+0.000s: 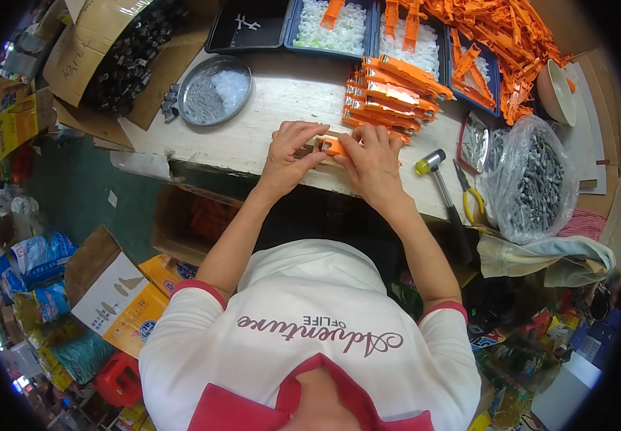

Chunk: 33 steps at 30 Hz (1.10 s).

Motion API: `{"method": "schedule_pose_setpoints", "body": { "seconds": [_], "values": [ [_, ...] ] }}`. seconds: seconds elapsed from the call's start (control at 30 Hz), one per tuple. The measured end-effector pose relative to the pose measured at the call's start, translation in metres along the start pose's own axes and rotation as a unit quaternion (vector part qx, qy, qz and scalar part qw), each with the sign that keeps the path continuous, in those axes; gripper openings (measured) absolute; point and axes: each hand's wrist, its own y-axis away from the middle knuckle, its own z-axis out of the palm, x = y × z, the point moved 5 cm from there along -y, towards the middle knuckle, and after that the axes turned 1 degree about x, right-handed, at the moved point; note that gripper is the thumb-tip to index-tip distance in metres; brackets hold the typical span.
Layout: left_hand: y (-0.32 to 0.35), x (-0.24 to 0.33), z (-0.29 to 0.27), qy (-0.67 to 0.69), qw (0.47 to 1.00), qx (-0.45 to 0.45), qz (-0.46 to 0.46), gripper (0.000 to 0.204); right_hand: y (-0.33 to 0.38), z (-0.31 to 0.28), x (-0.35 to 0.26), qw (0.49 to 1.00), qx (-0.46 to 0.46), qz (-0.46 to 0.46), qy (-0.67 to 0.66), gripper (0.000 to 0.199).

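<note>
At the front edge of the white worktable (274,123), my two hands meet over a small orange plastic part (333,146). My right hand (376,167) is closed on it, thumb and fingers pressing its side and top. Curled in from the other side, my left hand (287,159) has its thumb against the part's left end. The part's underside is hidden by the fingers. Just beyond the right hand lies a stack of long orange plastic pieces with metal bits (389,90). Right of that hand is a hammer (436,169) with a yellow-and-metal head.
Yellow-handled pliers (474,202) and a clear bag of metal parts (533,179) lie at right. A round metal dish (197,121) holds grey and whitish paste. Trays of white pieces (330,32) and an orange heap (494,36) stand behind; a carton of black parts (98,43) stands left.
</note>
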Motion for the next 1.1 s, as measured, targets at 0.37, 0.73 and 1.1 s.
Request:
{"method": "schedule_pose_setpoints", "body": {
  "seconds": [0.37, 0.73, 1.1],
  "values": [
    [-0.007, 0.004, 0.008, -0.048, 0.998, -0.032, 0.02, 0.04, 0.002, 0.008, -0.001, 1.0, -0.011, 0.013, -0.012, 0.031],
    [-0.016, 0.021, 0.016, -0.244, 0.942, -0.171, 0.152, 0.051, 0.082, -0.068, 0.09, 0.959, 0.1, 0.232, 0.124, 0.031],
    [-0.025, 0.038, 0.033, -0.334, 0.879, -0.297, 0.165, 0.057, 0.082, -0.062, 0.065, 0.981, 0.057, 0.173, -0.07, 0.018]
  ]
}}
